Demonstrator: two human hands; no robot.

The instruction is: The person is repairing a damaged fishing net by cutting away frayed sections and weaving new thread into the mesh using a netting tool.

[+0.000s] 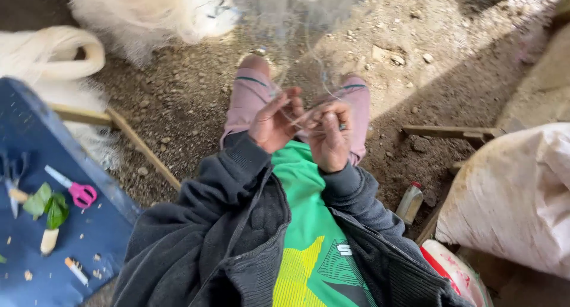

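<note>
Seated low, with knees in pink trousers (249, 99) drawn up over the dirt ground (415, 52), both hands raised just above the knees. Left hand (274, 122) pinching a thin, nearly clear line (306, 114), thumb and fingertips pressed together, probably to keep it taut. Right hand (330, 135) just beside, touching the left, fingers curled and closed on the same line and on a small dark tool, too small to identify. Fine pale netting (285, 16) hanging beyond the knees, strands trailing down to the hands. Left of the knees, a blue board (89, 236) bearing pink-handled scissors (74, 188), green leaves (47, 206) and scraps, seemingly within reach. Right of the knees, a small bottle (409, 203) and a pale sack (516, 194).
</note>
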